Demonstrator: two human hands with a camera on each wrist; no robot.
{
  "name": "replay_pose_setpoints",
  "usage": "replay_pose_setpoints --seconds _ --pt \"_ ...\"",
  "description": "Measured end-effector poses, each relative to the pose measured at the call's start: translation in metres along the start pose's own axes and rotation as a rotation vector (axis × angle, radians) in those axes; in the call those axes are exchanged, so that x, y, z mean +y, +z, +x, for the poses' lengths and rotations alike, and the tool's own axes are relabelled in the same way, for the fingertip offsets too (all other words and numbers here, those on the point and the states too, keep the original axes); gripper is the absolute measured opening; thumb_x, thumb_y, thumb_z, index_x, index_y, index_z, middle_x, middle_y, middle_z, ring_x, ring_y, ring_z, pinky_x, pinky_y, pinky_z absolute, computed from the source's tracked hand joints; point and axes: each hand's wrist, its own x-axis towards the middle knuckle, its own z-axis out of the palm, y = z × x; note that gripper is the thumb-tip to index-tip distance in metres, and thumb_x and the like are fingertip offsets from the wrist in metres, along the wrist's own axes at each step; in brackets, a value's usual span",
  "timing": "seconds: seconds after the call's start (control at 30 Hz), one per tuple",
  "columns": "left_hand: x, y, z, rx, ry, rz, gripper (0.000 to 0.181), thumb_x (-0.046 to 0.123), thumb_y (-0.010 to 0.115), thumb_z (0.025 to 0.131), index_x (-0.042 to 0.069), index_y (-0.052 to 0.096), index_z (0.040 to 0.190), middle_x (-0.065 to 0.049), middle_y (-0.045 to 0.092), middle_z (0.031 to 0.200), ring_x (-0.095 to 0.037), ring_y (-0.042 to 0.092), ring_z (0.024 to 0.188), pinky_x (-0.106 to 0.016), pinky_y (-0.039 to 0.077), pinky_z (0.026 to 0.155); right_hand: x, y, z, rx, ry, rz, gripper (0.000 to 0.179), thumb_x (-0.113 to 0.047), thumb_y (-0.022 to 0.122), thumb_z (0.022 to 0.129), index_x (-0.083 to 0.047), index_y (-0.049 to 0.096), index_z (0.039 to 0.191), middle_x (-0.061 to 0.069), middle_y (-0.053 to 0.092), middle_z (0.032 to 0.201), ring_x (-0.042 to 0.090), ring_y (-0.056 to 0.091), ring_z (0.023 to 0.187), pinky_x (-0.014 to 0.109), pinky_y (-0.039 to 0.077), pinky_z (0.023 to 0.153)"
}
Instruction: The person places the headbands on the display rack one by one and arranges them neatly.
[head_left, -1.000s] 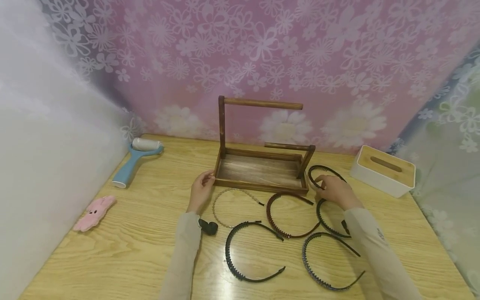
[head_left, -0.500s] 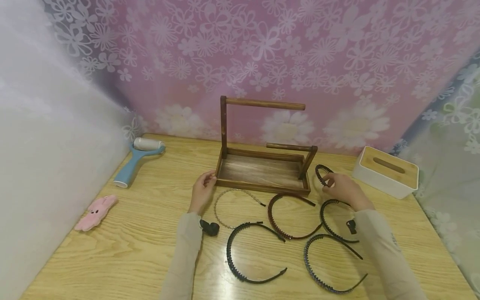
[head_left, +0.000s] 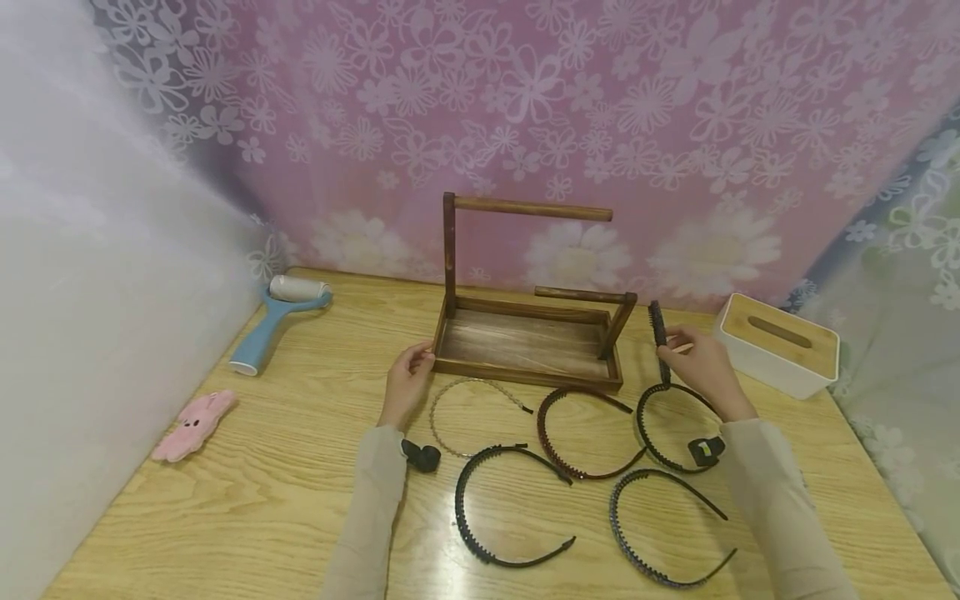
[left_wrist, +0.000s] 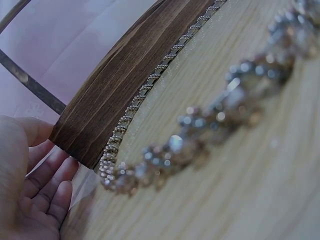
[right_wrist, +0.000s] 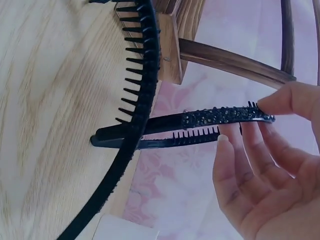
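My right hand (head_left: 701, 367) pinches a black toothed headband (head_left: 659, 333) by its top and holds it upright above the table, just right of the wooden rack (head_left: 517, 372). The right wrist view shows fingertips (right_wrist: 277, 102) on that studded headband (right_wrist: 220, 116), with a second toothed headband (right_wrist: 142, 75) lying below. My left hand (head_left: 407, 385) rests with relaxed fingers (left_wrist: 47, 182) against the rack's front left corner (left_wrist: 125, 85). A thin rhinestone headband (head_left: 433, 417) (left_wrist: 200, 140) lies right beside it.
Several more headbands lie on the wooden table: a reddish brown one (head_left: 542, 433), a black one (head_left: 459, 500), a dark one (head_left: 615, 517). A blue lint roller (head_left: 273, 321) and pink plush toy (head_left: 193, 427) sit left, a tissue box (head_left: 776, 342) right.
My right hand lifted the black headband off the table and turned it upright, moving slightly right. The left hand stayed at the rack's corner.
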Motion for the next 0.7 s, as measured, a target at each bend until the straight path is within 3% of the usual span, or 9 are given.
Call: replay_pose_setpoints --seconds 0.17,0.37,0.53,0.7 --pt "-0.001 0.0 0.0 -0.003 0.007 0.007 0.032 0.015 0.056 0.1 0.003 0.06 0.129 -0.019 0.061 0.118 -0.031 0.057 0.11 -0.041 0.047 0.099 0.0 0.001 -0.001 0.035 0.044 0.029 0.048 -0.024 0.053 0.099 0.007 0.05 0.134 0.03 0.06 0.114 0.045 0.062 0.099 0.043 0.055 0.069" --pt "-0.001 -0.001 0.0 -0.007 0.014 0.014 0.032 0.017 0.055 0.1 0.004 0.059 0.13 -0.018 0.061 0.119 -0.03 0.057 0.111 -0.042 0.047 0.1 0.001 0.003 -0.007 0.093 0.09 0.066 0.047 -0.025 0.054 0.098 0.006 0.051 0.132 0.029 0.061 0.115 0.043 0.063 0.096 0.028 0.052 0.063" --pt "-0.002 -0.001 0.001 -0.002 0.014 0.01 0.032 0.018 0.056 0.1 0.005 0.06 0.129 -0.018 0.062 0.119 -0.03 0.057 0.111 -0.042 0.047 0.101 0.001 0.006 -0.01 0.136 0.102 0.08 0.044 -0.023 0.055 0.097 0.006 0.052 0.13 0.028 0.061 0.114 0.04 0.063 0.093 0.025 0.05 0.061" --pt "-0.003 0.0 0.0 -0.001 0.01 0.015 0.032 0.018 0.056 0.1 0.005 0.06 0.13 -0.018 0.061 0.119 -0.029 0.057 0.111 -0.042 0.047 0.1 0.002 0.007 -0.011 0.149 0.122 0.12 0.046 -0.027 0.054 0.098 0.005 0.05 0.131 0.026 0.06 0.117 0.008 0.061 0.079 0.02 0.051 0.058"
